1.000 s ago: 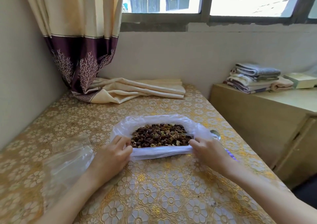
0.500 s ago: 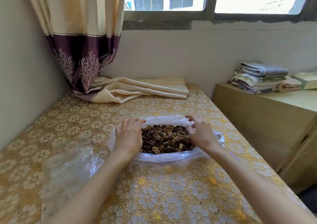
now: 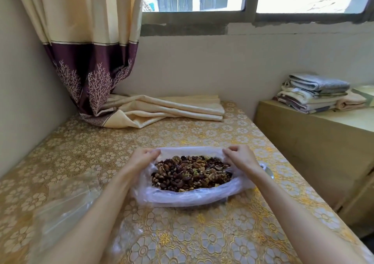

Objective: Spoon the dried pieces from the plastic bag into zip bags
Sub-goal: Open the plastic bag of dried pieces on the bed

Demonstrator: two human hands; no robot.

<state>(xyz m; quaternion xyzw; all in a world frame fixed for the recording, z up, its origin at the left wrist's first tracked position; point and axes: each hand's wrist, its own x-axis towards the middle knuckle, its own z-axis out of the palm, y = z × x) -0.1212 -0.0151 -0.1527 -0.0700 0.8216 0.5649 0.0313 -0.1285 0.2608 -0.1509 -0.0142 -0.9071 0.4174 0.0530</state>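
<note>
A clear plastic bag [image 3: 188, 197] lies open in the middle of the table, its rim rolled down around a heap of brown dried pieces [image 3: 191, 172]. My left hand [image 3: 142, 158] pinches the far left of the rim. My right hand [image 3: 239, 157] pinches the far right of the rim. Just right of the bag, a metal spoon [image 3: 268, 171] lies on the table, partly hidden by my right forearm. A pile of clear zip bags [image 3: 64, 205] rests flat at the left, beside my left forearm.
The table [image 3: 202, 239] wears a gold floral cloth and stands in a wall corner. A curtain [image 3: 93, 47] hangs at the back left, its folded tail [image 3: 162, 110] lying on the table. To the right, a wooden cabinet [image 3: 315, 142] carries folded towels [image 3: 315, 93].
Both hands moved from the bag's near rim around its sides to the far rim. The rim is rolled down further and more of the dried pieces show.
</note>
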